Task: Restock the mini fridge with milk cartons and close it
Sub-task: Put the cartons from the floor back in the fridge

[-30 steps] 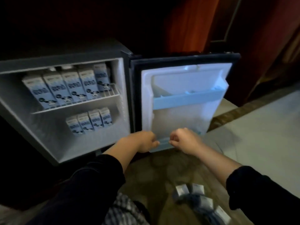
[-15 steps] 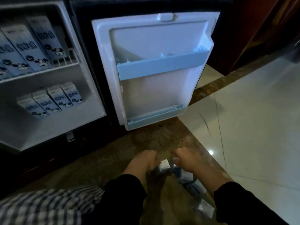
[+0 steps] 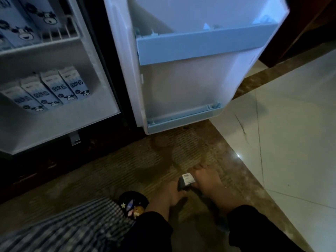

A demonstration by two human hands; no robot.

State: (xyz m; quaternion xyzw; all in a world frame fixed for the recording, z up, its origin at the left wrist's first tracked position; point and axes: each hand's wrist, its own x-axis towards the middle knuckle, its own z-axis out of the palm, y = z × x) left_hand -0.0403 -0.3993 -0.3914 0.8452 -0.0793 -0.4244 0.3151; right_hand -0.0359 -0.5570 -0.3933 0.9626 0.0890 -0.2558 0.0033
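Note:
The mini fridge [image 3: 60, 124] stands open on the left, with several blue-and-white milk cartons [image 3: 54, 90] in a row on its floor and more on the wire shelf [image 3: 27, 28] above. Its door [image 3: 181, 73] hangs wide open with both door racks bare. Low in the view, both my hands are down at the floor. My right hand [image 3: 209, 182] grips a milk carton [image 3: 187, 179] whose white end shows. My left hand [image 3: 169, 191] holds the dark side of the same carton or the pack under it; which one I cannot tell.
A brown patterned floor strip [image 3: 145, 160] runs before the fridge, and pale tiles [image 3: 291, 142] lie to the right. My checked trouser knee [image 3: 69, 224] and a dark slipper with charms [image 3: 132, 202] are at the lower left. Dark wood furniture [image 3: 309, 24] stands behind the door.
Both hands left the lower door rack and dropped to the cartons on the floor. The view tilted down and moved closer, and the hands now hold a carton.

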